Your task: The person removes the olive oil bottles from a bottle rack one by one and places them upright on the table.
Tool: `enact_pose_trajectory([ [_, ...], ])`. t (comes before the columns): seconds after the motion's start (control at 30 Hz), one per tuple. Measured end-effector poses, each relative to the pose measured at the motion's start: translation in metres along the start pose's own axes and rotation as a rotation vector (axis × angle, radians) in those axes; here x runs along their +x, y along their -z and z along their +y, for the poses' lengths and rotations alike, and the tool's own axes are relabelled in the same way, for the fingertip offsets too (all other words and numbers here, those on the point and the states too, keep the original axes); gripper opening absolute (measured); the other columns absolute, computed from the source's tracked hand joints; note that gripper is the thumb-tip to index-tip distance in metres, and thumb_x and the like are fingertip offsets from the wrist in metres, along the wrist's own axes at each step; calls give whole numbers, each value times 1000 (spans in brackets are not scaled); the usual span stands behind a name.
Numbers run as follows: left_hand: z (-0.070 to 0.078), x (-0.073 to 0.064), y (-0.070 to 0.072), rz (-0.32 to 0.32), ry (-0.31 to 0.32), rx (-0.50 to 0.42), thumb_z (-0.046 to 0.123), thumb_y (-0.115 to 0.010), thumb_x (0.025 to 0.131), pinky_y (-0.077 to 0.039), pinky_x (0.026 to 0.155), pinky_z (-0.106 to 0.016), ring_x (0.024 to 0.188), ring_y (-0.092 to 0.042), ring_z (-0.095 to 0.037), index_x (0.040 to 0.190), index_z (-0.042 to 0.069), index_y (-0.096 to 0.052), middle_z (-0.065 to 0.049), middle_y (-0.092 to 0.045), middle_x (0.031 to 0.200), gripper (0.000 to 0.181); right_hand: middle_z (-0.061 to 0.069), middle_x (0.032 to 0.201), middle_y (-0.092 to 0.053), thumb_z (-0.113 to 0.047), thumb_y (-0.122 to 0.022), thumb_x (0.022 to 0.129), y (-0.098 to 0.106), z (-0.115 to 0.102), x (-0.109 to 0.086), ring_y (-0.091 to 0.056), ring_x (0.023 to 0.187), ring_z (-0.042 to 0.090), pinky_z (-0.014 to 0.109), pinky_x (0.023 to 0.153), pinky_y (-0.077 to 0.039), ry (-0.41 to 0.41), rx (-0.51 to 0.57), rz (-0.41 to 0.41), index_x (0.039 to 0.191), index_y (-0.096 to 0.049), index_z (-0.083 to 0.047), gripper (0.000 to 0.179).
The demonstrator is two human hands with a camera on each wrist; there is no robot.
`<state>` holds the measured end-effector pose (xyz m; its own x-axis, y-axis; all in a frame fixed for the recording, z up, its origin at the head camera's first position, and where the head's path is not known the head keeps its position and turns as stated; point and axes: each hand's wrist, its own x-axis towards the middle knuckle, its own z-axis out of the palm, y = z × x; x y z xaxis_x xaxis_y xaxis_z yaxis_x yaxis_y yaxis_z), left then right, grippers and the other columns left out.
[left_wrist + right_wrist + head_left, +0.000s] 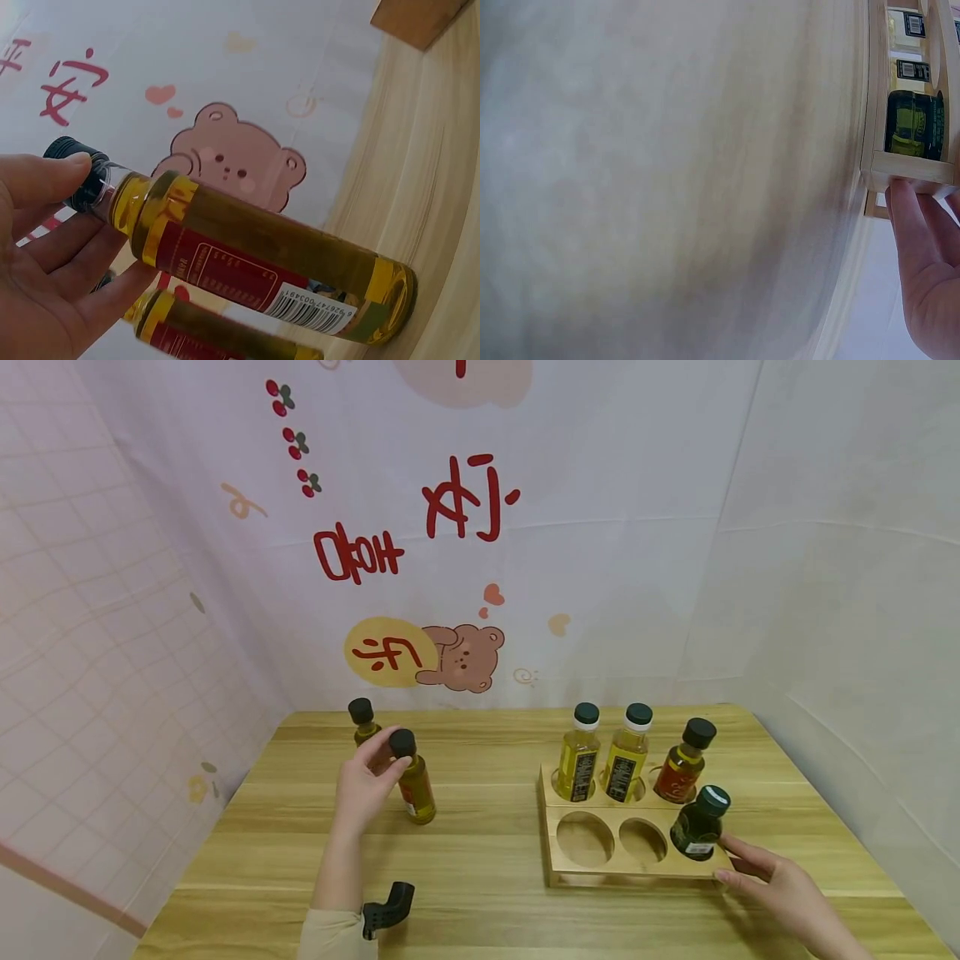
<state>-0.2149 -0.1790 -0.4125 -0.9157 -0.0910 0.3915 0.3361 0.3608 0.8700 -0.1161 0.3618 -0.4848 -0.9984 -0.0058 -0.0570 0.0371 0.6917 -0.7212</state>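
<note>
My left hand pinches the black cap of an oil bottle, thumb on one side of the cap. In the left wrist view this bottle shows a red label with a barcode; its base is at or just above the tabletop, I cannot tell which. A similar oil bottle stands behind, partly hidden by the hand. At the right, my right hand holds the near right corner of a two-step wooden bottle rack, its fingers against the end panel.
In the rack's back row stand two yellow oil bottles and a red-labelled bottle. A dark green bottle sits front right, beside two vacant holes. A black bracket is near my left sleeve. A printed cloth hangs behind the table.
</note>
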Motion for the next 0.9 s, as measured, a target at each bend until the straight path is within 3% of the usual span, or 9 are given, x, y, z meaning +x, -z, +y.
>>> enact_pose_trajectory([
  [0.13,-4,0,14,36,37,41,0,-75,87,-52,84,-18,97,-65,-21,131,7,-64,-17,-69,109,47,31,137,-50,-29,-74,91,-1,1,-1,-53,95,-13,16,76,-51,6,12,5,140,-48,10,68],
  [0.27,-7,2,28,56,74,48,0,-74,88,-49,82,-11,100,-63,-20,134,8,-62,-18,-67,117,48,31,136,-51,-28,-74,90,-2,1,-2,-54,95,-12,16,76,-52,18,9,15,139,-49,10,67],
  [0.53,-9,3,45,76,125,65,1,-70,91,-47,81,-8,106,-60,-23,136,7,-60,-17,-62,127,46,30,136,-52,-30,-75,90,-1,2,-1,-56,97,-8,16,76,-51,24,-31,21,139,-51,9,67],
  [0.9,-14,3,55,129,129,58,-3,-70,90,-48,79,-7,94,-58,1,133,5,-62,-18,-64,123,44,30,137,-51,-28,-74,90,-1,1,-1,-55,96,-10,15,76,-50,29,7,14,139,-50,9,66],
])
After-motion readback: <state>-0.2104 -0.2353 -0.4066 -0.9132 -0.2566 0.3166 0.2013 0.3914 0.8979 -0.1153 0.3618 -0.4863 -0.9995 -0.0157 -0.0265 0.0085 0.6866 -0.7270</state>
